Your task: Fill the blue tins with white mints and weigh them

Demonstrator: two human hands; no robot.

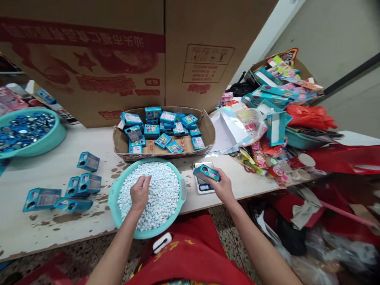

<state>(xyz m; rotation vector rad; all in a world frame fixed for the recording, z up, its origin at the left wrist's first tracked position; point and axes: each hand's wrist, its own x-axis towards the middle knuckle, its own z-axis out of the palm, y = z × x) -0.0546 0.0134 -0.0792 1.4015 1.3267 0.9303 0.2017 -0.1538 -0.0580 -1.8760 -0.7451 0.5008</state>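
Right grip (223, 187): we hold the blue carton (206, 173), ideally level over the digital scale (205, 187); left grip (139, 194): curled closed over white pellets (163, 194), contents hidden.

The chipped white table (102, 140) bore a round turquoise basin (114, 206), several blue boxes (89, 161), a low open carton (209, 134) and a scale (206, 187).

Narrow passage over the table (191, 202) between basin (113, 202) and scale (205, 188), low carton (209, 132) as barrier behind both
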